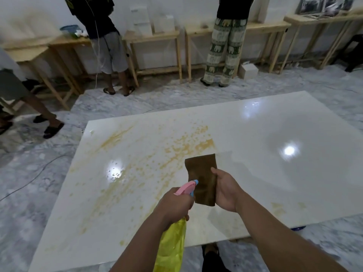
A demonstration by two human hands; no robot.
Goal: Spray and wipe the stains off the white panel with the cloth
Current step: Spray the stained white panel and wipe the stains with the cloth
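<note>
Gripping spray bottle [172, 238], left hand [173, 205]; right hand [225, 190] pinching brown cloth [203, 179]; no legible labels.

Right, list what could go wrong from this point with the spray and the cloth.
1. The spray bottle nozzle in the left hand points toward the brown cloth held up in the right hand, so spray may soak the cloth rather than reach the stains.
2. The white panel already looks wet and glossy; wiping could smear the yellow residue into its clean right side.
</note>
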